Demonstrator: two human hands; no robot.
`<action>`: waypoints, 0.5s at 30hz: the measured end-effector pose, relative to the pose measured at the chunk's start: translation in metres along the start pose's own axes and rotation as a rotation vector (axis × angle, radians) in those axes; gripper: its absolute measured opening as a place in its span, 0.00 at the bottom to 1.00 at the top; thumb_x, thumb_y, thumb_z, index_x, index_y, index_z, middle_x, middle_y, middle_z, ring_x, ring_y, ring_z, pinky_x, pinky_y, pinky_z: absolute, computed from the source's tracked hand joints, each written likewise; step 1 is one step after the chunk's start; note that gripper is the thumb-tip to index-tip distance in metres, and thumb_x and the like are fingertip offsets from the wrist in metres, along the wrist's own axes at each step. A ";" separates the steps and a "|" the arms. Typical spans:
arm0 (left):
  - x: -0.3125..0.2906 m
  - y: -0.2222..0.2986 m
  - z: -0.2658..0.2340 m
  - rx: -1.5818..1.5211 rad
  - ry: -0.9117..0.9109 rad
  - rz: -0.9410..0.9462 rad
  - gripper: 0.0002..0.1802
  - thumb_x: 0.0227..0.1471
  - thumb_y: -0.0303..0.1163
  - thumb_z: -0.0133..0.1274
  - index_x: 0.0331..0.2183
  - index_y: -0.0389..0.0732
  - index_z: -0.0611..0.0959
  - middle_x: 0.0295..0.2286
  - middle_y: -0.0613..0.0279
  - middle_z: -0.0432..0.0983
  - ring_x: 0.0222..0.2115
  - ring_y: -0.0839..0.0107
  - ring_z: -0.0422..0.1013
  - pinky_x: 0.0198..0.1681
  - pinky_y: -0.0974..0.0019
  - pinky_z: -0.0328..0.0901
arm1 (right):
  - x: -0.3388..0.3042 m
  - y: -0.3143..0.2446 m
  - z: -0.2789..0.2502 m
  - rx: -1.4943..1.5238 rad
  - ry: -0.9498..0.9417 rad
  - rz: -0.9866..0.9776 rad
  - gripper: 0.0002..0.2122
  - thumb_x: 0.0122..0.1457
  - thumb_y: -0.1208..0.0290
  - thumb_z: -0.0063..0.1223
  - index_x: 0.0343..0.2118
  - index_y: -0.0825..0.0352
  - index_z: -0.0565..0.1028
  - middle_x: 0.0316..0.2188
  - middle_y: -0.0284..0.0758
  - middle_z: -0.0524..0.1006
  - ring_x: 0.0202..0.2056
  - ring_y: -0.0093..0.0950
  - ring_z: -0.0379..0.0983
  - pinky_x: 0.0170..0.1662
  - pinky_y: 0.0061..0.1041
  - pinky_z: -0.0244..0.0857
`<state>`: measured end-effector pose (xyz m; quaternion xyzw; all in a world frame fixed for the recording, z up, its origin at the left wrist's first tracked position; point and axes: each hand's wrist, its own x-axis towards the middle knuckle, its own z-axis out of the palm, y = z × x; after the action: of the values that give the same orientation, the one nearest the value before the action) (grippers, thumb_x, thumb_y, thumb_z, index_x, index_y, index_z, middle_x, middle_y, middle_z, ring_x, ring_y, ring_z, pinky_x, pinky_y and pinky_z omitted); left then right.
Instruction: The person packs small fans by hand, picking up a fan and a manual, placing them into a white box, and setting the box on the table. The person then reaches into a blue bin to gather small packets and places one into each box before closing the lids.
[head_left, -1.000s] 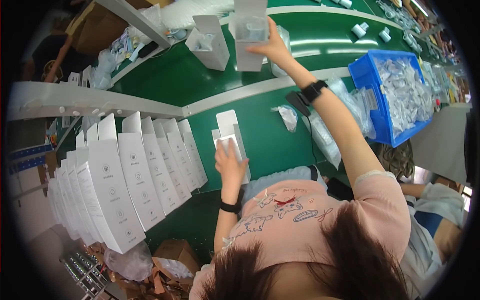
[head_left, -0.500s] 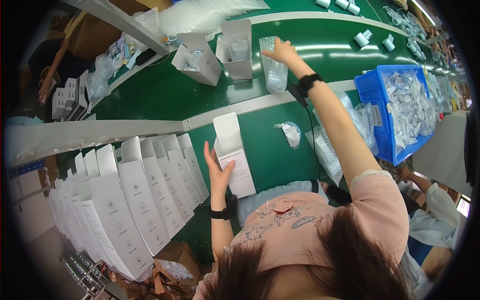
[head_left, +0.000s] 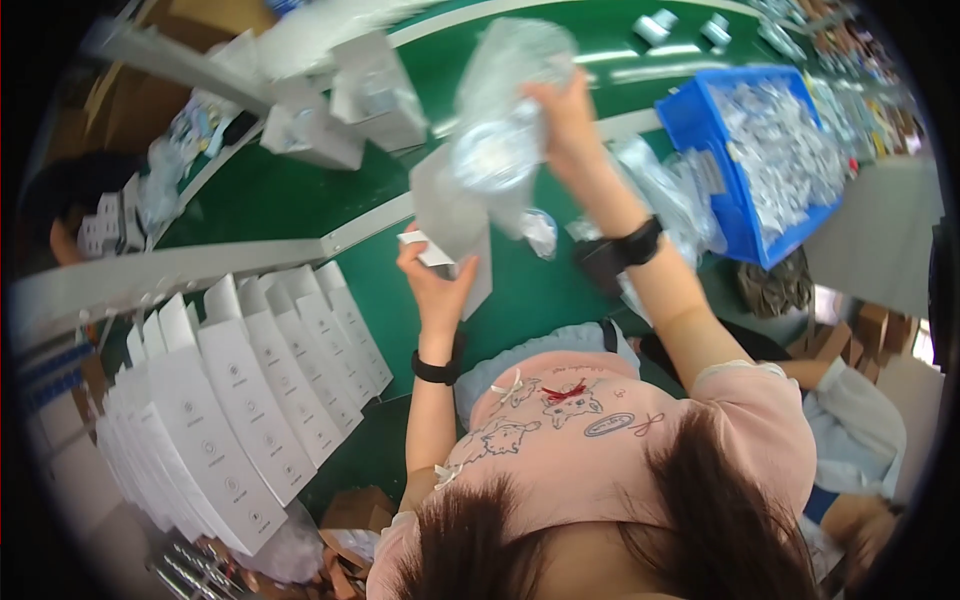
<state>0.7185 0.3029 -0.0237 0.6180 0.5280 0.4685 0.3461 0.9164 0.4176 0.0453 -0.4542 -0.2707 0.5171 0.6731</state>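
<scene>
In the head view, both hands are busy over the green bench (head_left: 385,262). Here's the right hand (head_left: 560,122), up and forward, thumb and fingers closed on the side of a clear bubble-wrap package (head_left: 498,150); a rounded, pale end faces the wearer, and the loose plastic rises above it, blurred. What sits inside is too hazy to name.

Down to the left hand (head_left: 438,288), and it's a partly open grip: thumb on one side, fingers on the other, with a white carton (head_left: 479,283) pinched between them near its open end. The long end flap stands up, a smaller flap juts out by the fingers, and the package hangs right in front of that long flap. Whether the two touch, I can't tell.

Just right of the carton, a small plastic-wrapped piece (head_left: 540,238) lies on the bench. Over on the left, a row of white cartons (head_left: 225,415) stands packed side by side, flaps up. Beyond the rail, two open white boxes (head_left: 352,140) stand close together. And on the right, a blue bin (head_left: 690,135) brims with small bagged parts (head_left: 785,160).
</scene>
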 end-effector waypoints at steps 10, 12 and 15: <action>-0.009 0.014 0.023 -0.101 0.187 0.105 0.38 0.31 0.21 0.63 0.38 0.43 0.53 0.51 0.42 0.47 0.51 0.53 0.52 0.53 0.55 0.49 | -0.096 0.016 0.011 -1.211 -0.355 -0.827 0.25 0.39 0.67 0.62 0.43 0.59 0.68 0.48 0.42 0.59 0.52 0.44 0.53 0.53 0.35 0.52; 0.000 0.009 0.027 -0.139 0.189 0.155 0.38 0.31 0.21 0.63 0.38 0.43 0.53 0.51 0.42 0.47 0.51 0.53 0.52 0.53 0.55 0.49 | -0.084 0.000 -0.027 -1.084 -0.494 -0.806 0.22 0.40 0.67 0.61 0.42 0.58 0.70 0.47 0.41 0.61 0.53 0.42 0.53 0.53 0.35 0.52; -0.025 -0.014 0.008 -0.091 0.172 0.155 0.39 0.30 0.21 0.64 0.38 0.43 0.53 0.51 0.42 0.47 0.51 0.53 0.52 0.54 0.56 0.48 | -0.046 -0.045 -0.089 -0.897 -0.340 -0.629 0.14 0.46 0.71 0.55 0.39 0.59 0.74 0.44 0.37 0.69 0.47 0.30 0.64 0.48 0.30 0.59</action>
<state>0.7216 0.2823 -0.0446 0.5981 0.4848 0.5685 0.2899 0.9963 0.3423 0.0510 -0.5033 -0.6901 0.1924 0.4832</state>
